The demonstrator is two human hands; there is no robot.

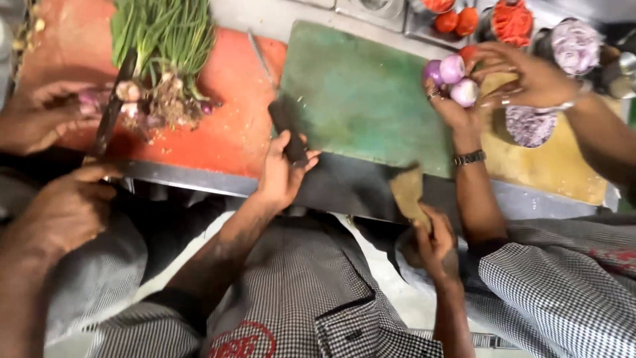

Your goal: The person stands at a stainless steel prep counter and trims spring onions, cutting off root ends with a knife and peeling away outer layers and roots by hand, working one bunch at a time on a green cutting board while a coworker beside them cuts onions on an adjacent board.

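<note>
My left hand (281,174) has its fingers clamped on the knife handle (287,129) at frame centre, by the green cutting board (358,93); my right hand (434,235) pinches a brown cloth (409,192). Likely wiping before cutting starts.

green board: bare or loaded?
Nearly bare. The green cutting board carries only small scraps; the peeled onions at its right edge sit in a co-worker's hands, not on it.

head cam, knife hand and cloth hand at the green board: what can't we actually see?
- Head view: knife blade, thin and motion-blurred; its edge is unreadable.
- Left hand covers the knife handle; grip hidden.
- Right hand holds a brown cloth, blurred below the counter edge.
- Green board: specks too small.
</note>
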